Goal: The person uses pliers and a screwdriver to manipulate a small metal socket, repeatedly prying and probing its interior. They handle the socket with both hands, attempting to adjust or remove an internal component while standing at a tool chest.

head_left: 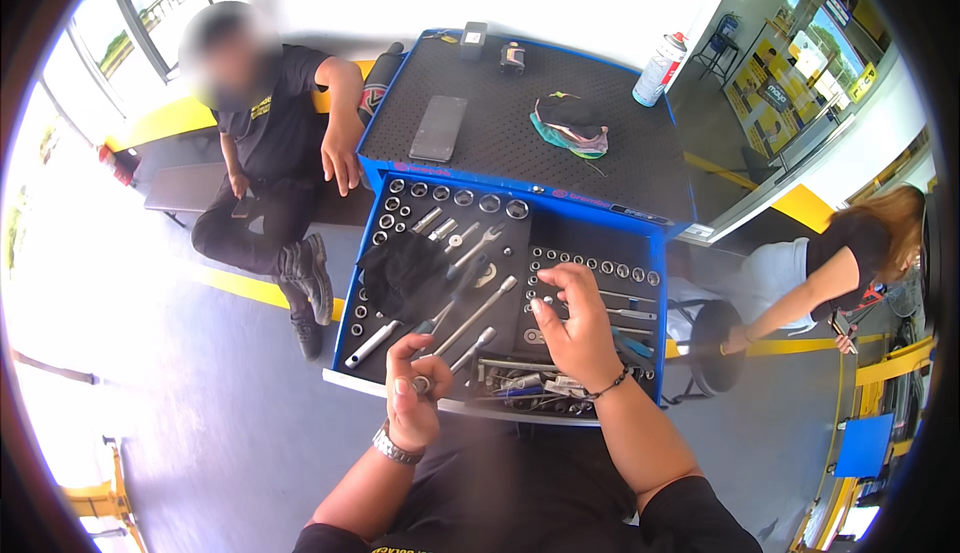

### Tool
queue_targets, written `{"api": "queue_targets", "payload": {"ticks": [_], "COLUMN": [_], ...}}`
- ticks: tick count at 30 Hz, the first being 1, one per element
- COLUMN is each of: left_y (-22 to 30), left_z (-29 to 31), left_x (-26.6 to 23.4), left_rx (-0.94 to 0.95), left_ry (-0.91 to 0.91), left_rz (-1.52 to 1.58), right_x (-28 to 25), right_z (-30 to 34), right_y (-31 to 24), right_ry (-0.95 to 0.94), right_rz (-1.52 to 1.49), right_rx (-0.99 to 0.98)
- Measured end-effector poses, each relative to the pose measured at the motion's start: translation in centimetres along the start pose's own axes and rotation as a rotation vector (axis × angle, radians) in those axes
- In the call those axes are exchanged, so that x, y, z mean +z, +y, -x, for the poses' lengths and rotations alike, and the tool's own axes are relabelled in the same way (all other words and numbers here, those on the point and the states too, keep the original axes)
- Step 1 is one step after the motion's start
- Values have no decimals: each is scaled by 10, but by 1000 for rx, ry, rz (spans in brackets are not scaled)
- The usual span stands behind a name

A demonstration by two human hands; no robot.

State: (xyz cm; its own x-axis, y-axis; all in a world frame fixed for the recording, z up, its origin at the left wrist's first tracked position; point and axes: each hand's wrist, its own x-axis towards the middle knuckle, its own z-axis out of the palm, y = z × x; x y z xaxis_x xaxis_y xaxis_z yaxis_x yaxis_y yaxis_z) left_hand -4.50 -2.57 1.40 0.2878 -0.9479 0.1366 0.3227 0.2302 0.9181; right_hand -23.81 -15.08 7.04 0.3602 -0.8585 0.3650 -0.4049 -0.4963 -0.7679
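Note:
Over the front of the pulled-out drawer (pixel 480 408), my left hand (pixel 408 408) is closed round a small, round metal socket (pixel 422 385). My right hand (pixel 578 328) hovers above the drawer's right half, thumb and fingers apart, holding nothing. Between the hands lie long extension bars (pixel 478 318) and a tray of loose metal tools (pixel 530 385). A dark cloth or glove (pixel 400 273) covers part of the left half, with a wrench (pixel 475 250) beside it. Rows of sockets (pixel 465 198) line the left half's edges; smaller sockets (pixel 607 267) sit at the right.
On the blue cabinet's black top (pixel 500 118) are a phone (pixel 438 129), a crumpled cloth (pixel 570 125) and a spray can (pixel 660 71). One person (pixel 270 113) sits at the left, an arm by the cabinet. Another person (pixel 845 263) bends near a round stool (pixel 718 348) at the right.

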Motion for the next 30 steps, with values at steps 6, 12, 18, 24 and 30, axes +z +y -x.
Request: {"api": "queue_targets", "payload": {"ticks": [6, 12, 18, 24, 30], "left_y": [0, 3, -24, -16, -26], "left_z": [1, -7, -23, -32, -30], "left_x": [-19, -25, -18, 9, 15], "left_rx": [-31, -72, -132, -41, 36], "left_ry": [100, 134, 400, 207, 52], "left_rz": [43, 18, 119, 41, -100], "right_x": [36, 45, 17, 2, 1], "right_z": [-25, -33, -36, 1, 33], "right_y": [0, 14, 14, 21, 28], "right_ry": [-31, 17, 74, 68, 75], "right_rz": [62, 73, -13, -98, -78], "right_rx": [-103, -97, -68, 11, 52]}}
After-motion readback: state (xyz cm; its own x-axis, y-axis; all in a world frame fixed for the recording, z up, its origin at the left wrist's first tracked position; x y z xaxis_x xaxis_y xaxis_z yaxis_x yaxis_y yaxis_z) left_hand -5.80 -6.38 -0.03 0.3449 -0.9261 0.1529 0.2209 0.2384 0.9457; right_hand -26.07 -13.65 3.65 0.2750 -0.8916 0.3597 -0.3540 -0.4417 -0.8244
